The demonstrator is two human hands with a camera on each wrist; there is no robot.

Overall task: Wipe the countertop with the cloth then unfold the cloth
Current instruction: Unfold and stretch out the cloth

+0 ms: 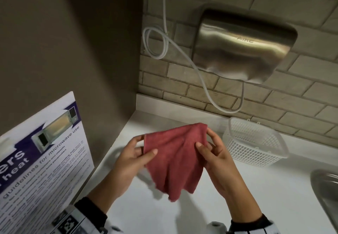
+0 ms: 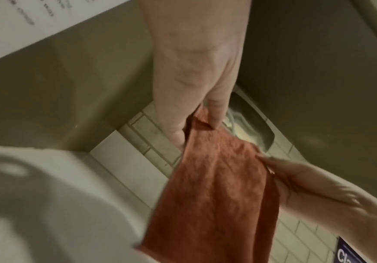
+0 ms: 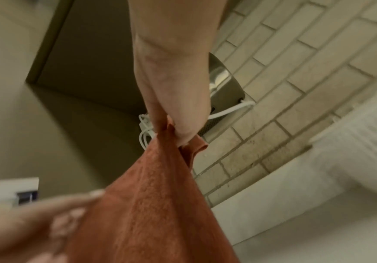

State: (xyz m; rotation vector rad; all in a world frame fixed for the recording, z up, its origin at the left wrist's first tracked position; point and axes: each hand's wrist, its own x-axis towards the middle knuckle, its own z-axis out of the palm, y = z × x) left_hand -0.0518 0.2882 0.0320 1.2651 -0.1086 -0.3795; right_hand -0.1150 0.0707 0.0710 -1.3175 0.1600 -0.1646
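A dusty red cloth (image 1: 175, 160) hangs in the air above the white countertop (image 1: 247, 197), held up by both hands. My left hand (image 1: 144, 151) pinches its upper left corner between thumb and fingers. My right hand (image 1: 204, 142) pinches the upper right edge. The cloth is partly spread, with soft folds running down to a hanging lower corner. In the left wrist view the left hand (image 2: 196, 122) pinches the cloth (image 2: 216, 195) by its corner. In the right wrist view the right hand (image 3: 173, 133) pinches a bunched corner of the cloth (image 3: 151, 204).
A white mesh basket (image 1: 254, 142) sits on the countertop at the back right, against the brick wall. A steel sink (image 1: 327, 193) lies at the right edge. A metal hand dryer (image 1: 243, 45) with a white cord hangs on the wall. A microwave notice (image 1: 42, 153) stands at the left.
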